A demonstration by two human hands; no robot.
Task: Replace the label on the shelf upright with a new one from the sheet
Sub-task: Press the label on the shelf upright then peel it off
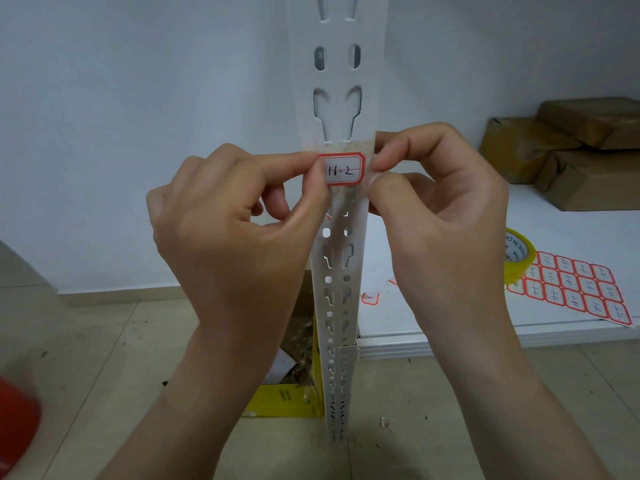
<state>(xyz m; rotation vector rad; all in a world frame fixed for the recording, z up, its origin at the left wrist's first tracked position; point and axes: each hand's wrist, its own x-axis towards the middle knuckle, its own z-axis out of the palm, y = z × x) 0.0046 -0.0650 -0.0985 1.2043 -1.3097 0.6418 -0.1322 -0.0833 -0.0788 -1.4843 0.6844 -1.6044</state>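
A white slotted shelf upright [337, 271] runs down the middle of the head view. A red-bordered white label [343, 169] reading "16-2" lies across its front, over a patch of old adhesive residue. My left hand [239, 233] pinches the label's left edge between thumb and forefinger. My right hand [440, 206] pinches a strip of clear tape [367, 157] at the label's right edge, against the upright. The sheet of red-bordered labels [575, 289] lies on the white shelf board at the right.
A yellow tape roll [517, 258] stands beside the label sheet. Brown wrapped parcels [568, 150] are stacked at the back right of the shelf [450, 330]. A loose label [370, 298] lies on the shelf. A yellow box [287, 400] with scraps sits on the floor behind the upright. A red object [15, 420] is at the lower left.
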